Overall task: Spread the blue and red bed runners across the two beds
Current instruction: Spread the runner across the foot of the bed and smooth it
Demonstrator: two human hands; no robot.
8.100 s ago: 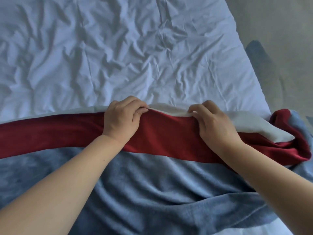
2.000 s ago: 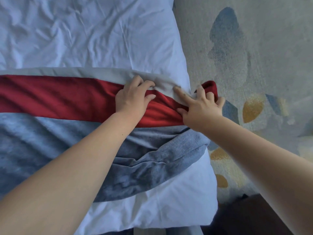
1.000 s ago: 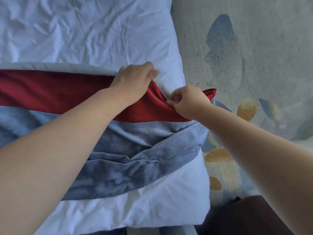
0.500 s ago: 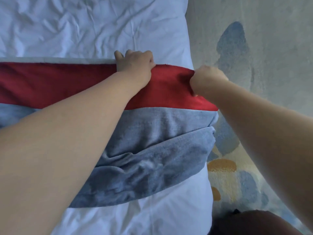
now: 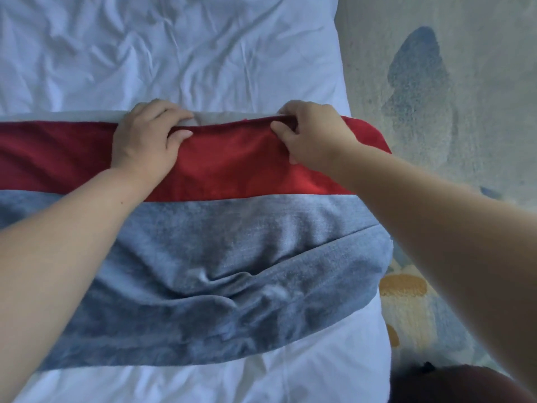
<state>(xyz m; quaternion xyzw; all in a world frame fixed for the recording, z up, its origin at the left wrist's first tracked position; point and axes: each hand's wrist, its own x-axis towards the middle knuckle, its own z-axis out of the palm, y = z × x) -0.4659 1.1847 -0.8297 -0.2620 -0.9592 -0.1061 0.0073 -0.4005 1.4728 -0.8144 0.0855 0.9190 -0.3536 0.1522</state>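
A bed runner lies across the white bed (image 5: 203, 53): a red band (image 5: 232, 164) on the far side and a wrinkled blue-grey band (image 5: 220, 257) nearer me, with a pale lining strip showing along the red band's far edge. My left hand (image 5: 145, 141) grips that far edge, fingers curled over it. My right hand (image 5: 311, 132) pinches the same edge closer to the bed's right side. The runner's right end hangs over the bed's side. Only one bed is in view.
Patterned carpet (image 5: 450, 97) with blue and yellow patches runs along the bed's right side. A dark rounded object (image 5: 453, 385) sits at the bottom right corner. The white sheet is creased beyond the runner.
The red band's bunched right end has been pulled out flat to the bed's edge. My right hand has come back left onto the far edge, beside my left hand.
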